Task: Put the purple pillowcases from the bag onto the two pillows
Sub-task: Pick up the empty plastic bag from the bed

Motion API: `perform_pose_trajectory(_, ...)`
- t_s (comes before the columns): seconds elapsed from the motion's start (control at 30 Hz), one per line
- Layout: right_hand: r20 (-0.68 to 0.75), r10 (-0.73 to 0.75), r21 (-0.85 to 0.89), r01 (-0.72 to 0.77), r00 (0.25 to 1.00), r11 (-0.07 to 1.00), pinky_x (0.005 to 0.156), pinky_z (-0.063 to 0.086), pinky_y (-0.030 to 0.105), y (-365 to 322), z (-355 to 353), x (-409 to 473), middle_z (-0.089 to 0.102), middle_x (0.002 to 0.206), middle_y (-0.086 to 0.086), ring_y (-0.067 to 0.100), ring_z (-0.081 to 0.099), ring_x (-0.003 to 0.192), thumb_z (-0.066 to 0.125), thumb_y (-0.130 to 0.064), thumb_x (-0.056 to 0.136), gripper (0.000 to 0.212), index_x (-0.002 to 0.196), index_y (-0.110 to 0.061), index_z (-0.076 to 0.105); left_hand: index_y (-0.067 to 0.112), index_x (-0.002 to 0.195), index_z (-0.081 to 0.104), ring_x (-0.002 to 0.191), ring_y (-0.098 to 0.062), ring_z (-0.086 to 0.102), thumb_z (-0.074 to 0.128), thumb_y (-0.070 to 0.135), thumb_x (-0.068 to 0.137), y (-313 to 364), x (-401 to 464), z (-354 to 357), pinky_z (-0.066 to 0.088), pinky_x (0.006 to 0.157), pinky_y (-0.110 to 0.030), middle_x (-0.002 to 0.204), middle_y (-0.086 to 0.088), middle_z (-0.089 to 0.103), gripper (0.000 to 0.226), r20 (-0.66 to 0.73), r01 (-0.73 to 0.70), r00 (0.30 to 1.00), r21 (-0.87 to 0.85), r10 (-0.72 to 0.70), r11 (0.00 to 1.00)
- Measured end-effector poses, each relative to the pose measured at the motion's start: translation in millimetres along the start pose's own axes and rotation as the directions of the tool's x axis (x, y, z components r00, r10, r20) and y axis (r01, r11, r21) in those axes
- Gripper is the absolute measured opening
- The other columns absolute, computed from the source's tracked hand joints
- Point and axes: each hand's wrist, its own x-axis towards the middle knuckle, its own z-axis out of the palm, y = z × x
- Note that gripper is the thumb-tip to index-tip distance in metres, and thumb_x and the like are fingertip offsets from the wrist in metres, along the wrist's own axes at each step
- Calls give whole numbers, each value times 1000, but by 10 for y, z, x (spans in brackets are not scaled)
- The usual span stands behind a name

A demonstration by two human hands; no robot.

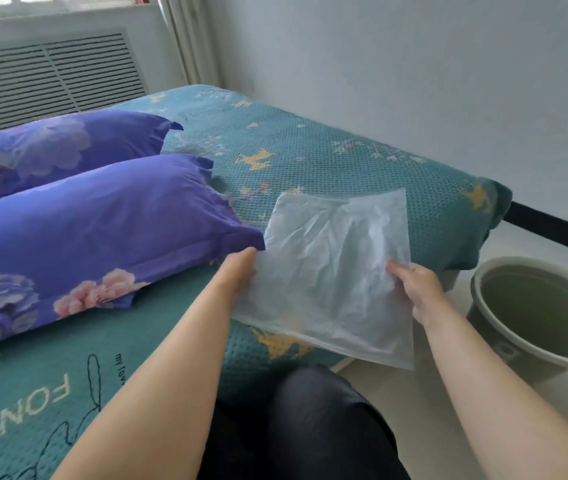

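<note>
Hands, left [237, 271] and right [414, 282], grip opposite edges of flat bag [331, 268] over bed [310, 157], beside two purple-cased pillows [95, 223].

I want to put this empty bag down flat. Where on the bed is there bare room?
Free: the teal cover between the pillows and the wall-side edge, beyond the bag. Crowded: the left, where both pillows lie.

— What's on the bed [327, 157] in front of me?
— A teal patterned cover, and on it two pillows in purple flowered cases: the near pillow [95, 237] and the far pillow [57, 150], side by side at my left.
— And the floor [424, 410]?
— A grey-green bin [535, 313] stands there, at the bed's right.
</note>
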Motion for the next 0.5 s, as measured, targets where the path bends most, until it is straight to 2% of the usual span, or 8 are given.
perform_pose_trajectory(0.07, 59, -54, -26, 56, 997, 998, 69, 50, 30, 28, -63, -63, 68, 86, 4, 21, 62, 80, 65, -35, 87, 22, 82, -15, 66, 9, 121, 59, 102, -20, 59, 41, 59, 90, -17, 28, 18, 50, 87, -33, 108, -7, 60, 61, 12, 7, 1000, 114, -8, 993)
perform_pose_trajectory(0.1, 75, -72, -13, 73, 995, 997, 71, 50, 28, 44, -96, -108, 68, 86, 2, 18, 63, 81, 63, -36, 88, 22, 83, -16, 67, 10, 116, 63, 99, -22, 63, 45, 60, 88, -40, 34, 33, 49, 92, -35, 106, -6, 64, 61, 8, -38, 999, 164, 37, 986)
perform_pose_trajectory(0.2, 36, -109, 113, 104, 993, 988, 81, 49, 29, 85, -205, -247, 68, 99, 1, 18, 62, 92, 55, -33, 94, 19, 95, -18, 66, 17, 87, 75, 69, -22, 59, 59, 39, 88, -49, -109, 39, 51, 72, -31, 82, -8, 67, 27, 72, -153, 986, 17, 151, 988)
perform_pose_trajectory(0.27, -11, -121, 250, 120, 993, 961, 83, 49, 33, 69, -295, -336, 67, 103, 2, 22, 62, 96, 53, -27, 94, 16, 106, -23, 64, 21, 69, 75, 69, -24, 58, 64, 28, 82, 27, -254, -19, 51, 65, -27, 86, -6, 67, 19, 79, -193, 975, -181, 209, 964)
perform_pose_trajectory(0.3, -15, -128, 301, 127, 992, 945, 84, 49, 35, 41, -335, -375, 66, 106, 1, 23, 63, 98, 53, -24, 94, 22, 113, -27, 62, 24, 65, 75, 80, -21, 61, 65, 25, 78, 92, -335, -52, 52, 70, -25, 100, 0, 67, 17, 69, -238, 962, -269, 265, 933)
perform_pose_trajectory(0.37, -27, -193, 363, 190, 981, 912, 88, 48, 34, -100, -405, -491, 59, 127, 0, 19, 61, 110, 52, -21, 93, 31, 121, -31, 61, 32, 61, 74, 115, -11, 54, 61, 21, 70, 232, -551, -115, 46, 94, -30, 135, 18, 50, 19, 28, -355, 919, -373, 393, 857)
perform_pose_trajectory(0.43, -29, -334, 363, 321, 942, 875, 85, 46, 22, -346, -475, -652, 40, 147, -6, 2, 56, 114, 50, -19, 93, 27, 111, -29, 69, 23, 55, 70, 126, -4, 46, 56, 20, 70, 314, -734, -179, 39, 102, -33, 139, 31, 42, 21, -25, -439, 878, -439, 477, 784)
perform_pose_trajectory(0.5, -1, -464, 326, 439, 886, 837, 89, 44, 21, -615, -577, -811, 40, 146, -8, 0, 56, 113, 50, -23, 92, 25, 99, -26, 74, 18, 46, 63, 129, -3, 43, 52, 18, 74, 359, -864, -244, 35, 100, -33, 131, 36, 47, 30, -92, -529, 831, -439, 549, 726)
